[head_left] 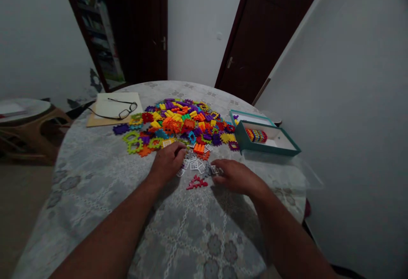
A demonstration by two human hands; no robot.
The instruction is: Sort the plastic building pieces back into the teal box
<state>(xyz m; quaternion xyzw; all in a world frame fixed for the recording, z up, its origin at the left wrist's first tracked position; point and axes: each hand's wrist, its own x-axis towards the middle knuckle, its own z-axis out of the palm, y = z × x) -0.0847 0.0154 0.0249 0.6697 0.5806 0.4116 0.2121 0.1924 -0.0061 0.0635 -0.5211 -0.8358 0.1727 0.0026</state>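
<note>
A heap of colourful plastic interlocking pieces [178,124] lies on the round table [95,177]. Just in front of the heap sit several small white lattice pieces [194,163], and a red triangular piece [196,182] lies nearest me. My left hand [167,162] rests palm down with its fingers curled onto the white pieces. My right hand [234,176] lies to the right, its fingertips pinched on a small white piece at the edge of that cluster.
An open teal box [270,145] with a striped multicolour item [256,135] inside stands at the right. Glasses [123,111] lie on papers [110,100] at the back left. A low side table [28,119] stands left. Two dark doors are behind.
</note>
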